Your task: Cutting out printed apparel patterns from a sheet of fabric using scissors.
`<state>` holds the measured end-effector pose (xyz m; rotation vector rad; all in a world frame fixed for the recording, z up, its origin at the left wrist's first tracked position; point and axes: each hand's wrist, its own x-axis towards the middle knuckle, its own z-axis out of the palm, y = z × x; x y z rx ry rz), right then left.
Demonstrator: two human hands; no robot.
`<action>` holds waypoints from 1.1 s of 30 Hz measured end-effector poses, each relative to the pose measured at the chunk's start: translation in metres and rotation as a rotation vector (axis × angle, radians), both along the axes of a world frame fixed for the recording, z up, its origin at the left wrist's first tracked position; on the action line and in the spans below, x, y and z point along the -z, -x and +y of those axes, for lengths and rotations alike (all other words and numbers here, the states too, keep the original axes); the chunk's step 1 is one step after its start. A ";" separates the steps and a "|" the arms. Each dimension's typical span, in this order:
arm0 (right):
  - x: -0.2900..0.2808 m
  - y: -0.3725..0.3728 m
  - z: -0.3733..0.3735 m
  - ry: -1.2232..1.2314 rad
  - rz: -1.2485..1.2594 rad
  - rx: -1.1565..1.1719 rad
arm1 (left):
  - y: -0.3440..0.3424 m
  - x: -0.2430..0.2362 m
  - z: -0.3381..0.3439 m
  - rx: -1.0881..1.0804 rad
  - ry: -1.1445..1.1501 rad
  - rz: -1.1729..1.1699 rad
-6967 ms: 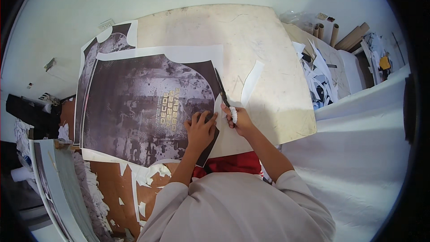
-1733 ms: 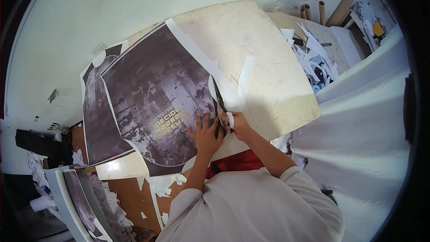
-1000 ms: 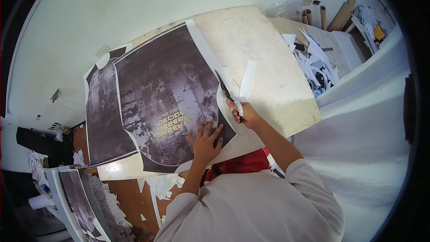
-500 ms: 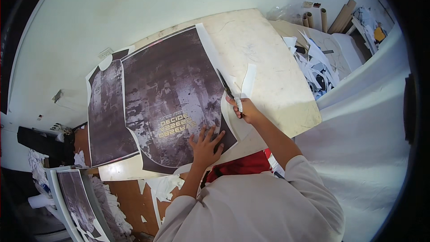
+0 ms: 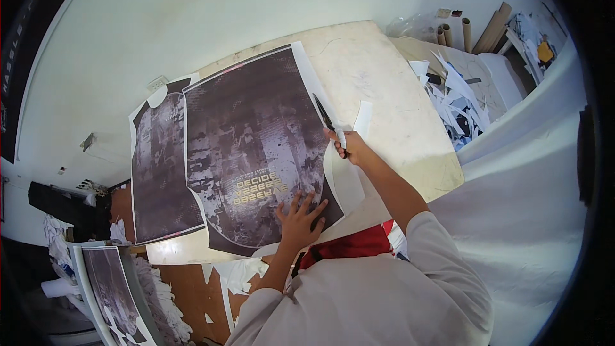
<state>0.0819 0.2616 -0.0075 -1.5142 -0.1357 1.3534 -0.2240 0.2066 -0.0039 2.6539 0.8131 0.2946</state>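
Observation:
A large dark printed sheet [image 5: 250, 115] with grey blotches, yellow lettering and a white margin lies flat on the pale table. My left hand [image 5: 302, 223] rests on its near part, palm down with fingers spread. Along the sheet's right edge, my right hand [image 5: 348, 146] grips black-bladed scissors [image 5: 324, 112] with a white-wrapped handle. The blades point away from me, over the border of the print; whether they bite into the sheet cannot be told. A loose white strip [image 5: 363, 117] lies just right of the scissors.
Another dark printed piece [image 5: 160, 173] adjoins on the left. The bare tabletop [image 5: 410, 128] extends right. Beyond its right edge are white offcuts [image 5: 458, 106] and cardboard tubes [image 5: 466, 33]. Red cloth [image 5: 349, 243] shows at the near edge; a tray [image 5: 83, 275] holding printed material stands lower left.
The whole view has shifted slightly. Against the sheet, my right hand and the scissors have moved a little farther away along its right edge. My left hand stays on the sheet.

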 end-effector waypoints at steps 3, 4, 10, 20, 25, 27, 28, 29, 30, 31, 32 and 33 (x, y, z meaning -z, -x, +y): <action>0.001 -0.011 0.016 -0.013 -0.056 0.011 | 0.004 -0.001 -0.002 0.013 0.006 0.017; 0.001 -0.016 0.022 0.005 -0.044 0.003 | 0.006 0.001 -0.003 0.029 0.008 0.021; 0.001 -0.032 0.060 -0.007 -0.018 0.022 | 0.017 -0.002 -0.005 0.054 0.024 0.048; 0.013 -0.057 0.124 -0.045 0.015 0.089 | 0.020 -0.015 -0.002 0.067 0.113 0.091; 0.020 -0.078 0.158 -0.100 0.007 0.139 | 0.017 -0.011 0.005 0.096 0.113 0.101; 0.024 -0.086 0.169 -0.136 0.013 0.144 | 0.018 -0.011 -0.001 0.098 0.123 0.123; 0.026 -0.090 0.173 -0.119 0.028 0.141 | 0.019 -0.010 -0.008 0.086 0.132 0.113; 0.026 -0.095 0.177 -0.102 0.042 0.142 | 0.020 -0.010 -0.014 0.078 0.140 0.102; 0.027 -0.101 0.183 -0.105 0.039 0.138 | 0.021 -0.008 -0.018 0.075 0.138 0.098; 0.028 -0.105 0.190 -0.132 0.054 0.154 | 0.023 -0.008 -0.018 0.078 0.126 0.135; 0.030 -0.112 0.196 -0.157 0.068 0.172 | 0.023 -0.006 -0.016 0.084 0.116 0.169; 0.035 -0.121 0.201 -0.157 0.060 0.178 | 0.022 -0.005 -0.012 0.090 0.116 0.163</action>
